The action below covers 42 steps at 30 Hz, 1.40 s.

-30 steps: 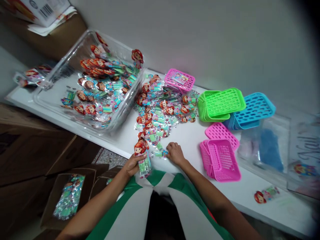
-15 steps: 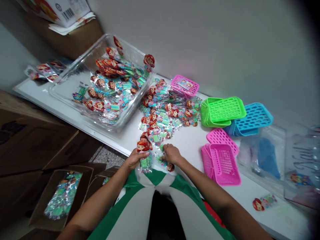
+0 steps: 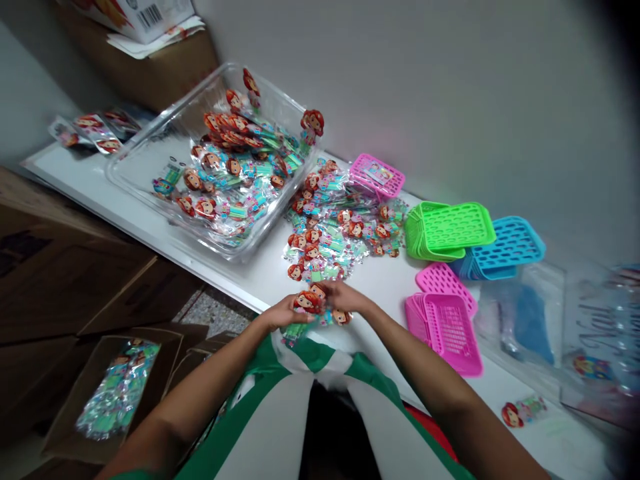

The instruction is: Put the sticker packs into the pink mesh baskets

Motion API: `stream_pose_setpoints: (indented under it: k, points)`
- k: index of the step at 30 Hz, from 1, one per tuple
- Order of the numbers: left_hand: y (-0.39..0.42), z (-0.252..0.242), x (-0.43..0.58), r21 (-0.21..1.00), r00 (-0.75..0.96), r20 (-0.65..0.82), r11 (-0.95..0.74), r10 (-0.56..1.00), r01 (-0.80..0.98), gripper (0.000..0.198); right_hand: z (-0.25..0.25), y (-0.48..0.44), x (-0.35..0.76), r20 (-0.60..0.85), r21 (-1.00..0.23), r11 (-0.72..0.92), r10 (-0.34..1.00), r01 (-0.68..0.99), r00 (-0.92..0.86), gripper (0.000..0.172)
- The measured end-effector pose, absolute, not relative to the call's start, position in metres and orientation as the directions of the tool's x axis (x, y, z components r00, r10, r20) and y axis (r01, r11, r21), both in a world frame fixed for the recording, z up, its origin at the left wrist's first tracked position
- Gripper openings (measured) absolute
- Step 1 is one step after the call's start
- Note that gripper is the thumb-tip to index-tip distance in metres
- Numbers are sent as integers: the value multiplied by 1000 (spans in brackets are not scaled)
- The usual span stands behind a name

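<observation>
At the front edge of the white table, my left hand (image 3: 281, 316) is closed round clear doll-shaped packets (image 3: 306, 303), with a red-haired cartoon head on top and green strips below. My right hand (image 3: 344, 298) meets it from the right, its fingers closed at a brown-haired doll packet (image 3: 318, 291) directly behind the red-haired one. How many packets the left hand holds is hidden. Under the right hand lies another doll packet (image 3: 342, 317). Just beyond both hands spreads a loose pile of similar packets (image 3: 327, 243).
A clear plastic tub (image 3: 235, 252) with many doll packets stands at the back left. To the right are stacked green baskets (image 3: 445, 227), blue baskets (image 3: 510, 247) and pink baskets (image 3: 450, 333). Cardboard boxes (image 3: 65, 267) stand below left; one open box (image 3: 65, 413) contains packets.
My right hand has moved up and left from the tabletop to the packets in my left hand. The left hand has shifted right, towards it, with its packets now tilted.
</observation>
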<state>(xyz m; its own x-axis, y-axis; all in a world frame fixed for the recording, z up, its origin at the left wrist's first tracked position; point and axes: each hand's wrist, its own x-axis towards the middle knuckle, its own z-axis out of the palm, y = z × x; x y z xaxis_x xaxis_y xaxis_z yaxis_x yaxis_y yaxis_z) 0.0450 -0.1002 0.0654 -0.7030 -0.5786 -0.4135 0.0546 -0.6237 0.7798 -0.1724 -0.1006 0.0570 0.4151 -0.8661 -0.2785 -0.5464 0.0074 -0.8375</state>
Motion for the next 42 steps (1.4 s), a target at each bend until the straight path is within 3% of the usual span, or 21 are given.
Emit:
stream_pose_setpoints:
  k: [2,4,6,7,10,14,18,20,22,24,27,30,32,35,38,40,42]
  points:
    - [-97,63,53,742,-630,-445,-656,-637,139,43,57,-127,-167,-339,-749,167,-928,-641,153,32]
    - [-94,58,63,664,-534,-509,-703,-675,256,49,50,-147,-158,-360,-508,299,-926,-808,-116,43]
    - [-93,54,70,578,-464,-578,-738,-671,348,49,40,-159,-149,-304,-293,308,-927,-905,-217,44]
    - [-94,52,73,546,-437,-604,-745,-667,383,47,35,-163,-147,-277,-248,286,-936,-925,-216,39]
    - [-101,49,78,486,-374,-650,-741,-661,463,36,26,-167,-156,-229,-306,270,-952,-913,-204,14]
    - [-110,47,74,447,-367,-668,-743,-648,499,32,26,-162,-175,-256,-387,350,-930,-853,-265,18]
    - [-110,49,66,419,-366,-689,-756,-625,503,36,22,-150,-158,-209,-232,227,-961,-946,-180,37]
    - [-109,51,64,409,-363,-697,-759,-618,507,38,18,-147,-151,-203,-172,172,-970,-970,-136,33]
    - [-108,55,62,404,-370,-699,-765,-612,501,37,17,-148,-157,-173,-215,189,-973,-958,-153,18]
    - [-108,60,59,397,-386,-699,-776,-602,490,33,21,-148,-169,-154,-362,241,-968,-901,-197,11]
    - [-109,66,46,395,-425,-661,-768,-618,503,34,34,-135,-175,-166,-656,267,-964,-706,-210,23]
    - [-113,67,29,422,-443,-580,-718,-683,554,40,48,-112,-157,-70,-845,73,-997,-530,-24,25]
    - [-116,67,22,445,-449,-549,-701,-705,557,43,56,-105,-147,-3,-850,-71,-990,-522,140,33]
    - [-118,68,20,496,-429,-568,-708,-702,502,49,69,-131,-158,-52,-713,-77,-985,-697,162,50]
    - [-119,72,23,519,-411,-600,-725,-687,454,59,81,-198,-184,-26,-456,14,-1000,-890,-3,41]
    - [-120,75,25,518,-405,-614,-733,-678,441,60,83,-249,-191,77,-264,-35,-997,-964,15,32]
    - [-122,75,27,519,-402,-617,-734,-676,438,59,80,-291,-187,98,-112,-106,-991,-988,95,40]
